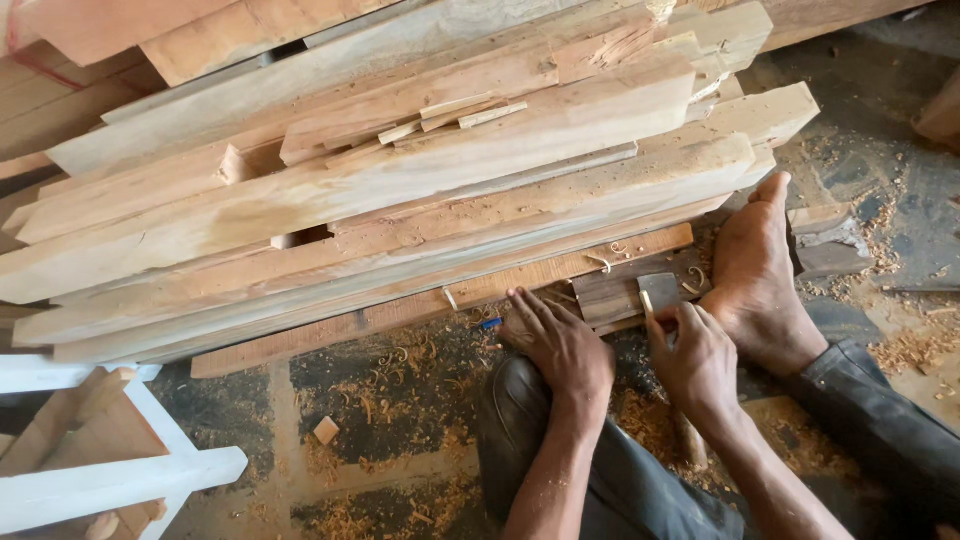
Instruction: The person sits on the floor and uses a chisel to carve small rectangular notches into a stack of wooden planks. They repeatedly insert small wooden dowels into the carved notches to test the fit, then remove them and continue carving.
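My left hand (pixel 560 345) lies flat on the floor, fingers spread, its fingertips touching the left end of a dark wooden block (pixel 612 293). My right hand (pixel 692 358) is curled around a chisel (pixel 660 292), whose flat steel blade rests on the block; the wooden handle runs down under the hand. My bare right foot (pixel 757 280) presses against the block's right side. The block lies at the foot of a long thin strip of wood (pixel 440 303). A small blue object (pixel 490 324) sits just left of my left hand.
A big stack of pale planks (pixel 400 180) fills the upper half of the view. Wood shavings (pixel 390 400) litter the dark floor. A white-painted wooden frame (pixel 110 470) stands at the lower left. A grey stone (pixel 825 240) lies right of my foot.
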`<state>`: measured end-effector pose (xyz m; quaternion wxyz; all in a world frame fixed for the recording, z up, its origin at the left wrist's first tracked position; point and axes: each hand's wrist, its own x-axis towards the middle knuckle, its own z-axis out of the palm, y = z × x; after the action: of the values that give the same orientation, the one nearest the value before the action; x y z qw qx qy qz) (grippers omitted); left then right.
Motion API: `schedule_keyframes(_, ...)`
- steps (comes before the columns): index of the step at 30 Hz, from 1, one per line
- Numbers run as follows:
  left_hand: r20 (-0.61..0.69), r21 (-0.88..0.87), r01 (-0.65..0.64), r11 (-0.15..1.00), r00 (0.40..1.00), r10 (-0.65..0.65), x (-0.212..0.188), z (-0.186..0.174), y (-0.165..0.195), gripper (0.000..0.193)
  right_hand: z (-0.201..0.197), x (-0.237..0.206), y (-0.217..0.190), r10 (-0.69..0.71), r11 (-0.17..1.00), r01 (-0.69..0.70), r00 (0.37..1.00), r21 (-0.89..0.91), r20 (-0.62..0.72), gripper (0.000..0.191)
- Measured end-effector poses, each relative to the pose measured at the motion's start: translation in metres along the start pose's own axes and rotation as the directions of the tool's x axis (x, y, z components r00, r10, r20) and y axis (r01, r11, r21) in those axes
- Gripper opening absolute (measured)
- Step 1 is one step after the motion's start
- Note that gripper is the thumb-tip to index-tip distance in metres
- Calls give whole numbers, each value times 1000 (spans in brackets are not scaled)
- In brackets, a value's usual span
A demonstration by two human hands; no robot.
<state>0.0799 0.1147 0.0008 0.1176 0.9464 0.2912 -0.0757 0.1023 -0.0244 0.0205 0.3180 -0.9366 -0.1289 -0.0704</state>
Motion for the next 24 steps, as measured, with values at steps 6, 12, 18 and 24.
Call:
schedule_keyframes(6, -393, -79, -330, 941, 877, 275, 11, 10, 6, 84, 25, 34, -10, 74, 997, -74, 996, -12, -40, 19)
schedule_keyframes(12, -145, 17, -217, 976, 965, 217, 11, 2, 15, 96, 20, 42, 1, 109, 994, -108, 993, 25, -52, 21)
schedule_keyframes(18, -143, -138, 10, 990, 989, -30, 4, -18, -1, 86, 52, 50, 8, -168, 983, 169, 986, -70, 20, 23)
schedule_keyframes(24, -343, -95, -248, 964, 917, 202, 4, -8, 3, 80, 55, 70, 18, 159, 960, -126, 981, -251, 115, 27)
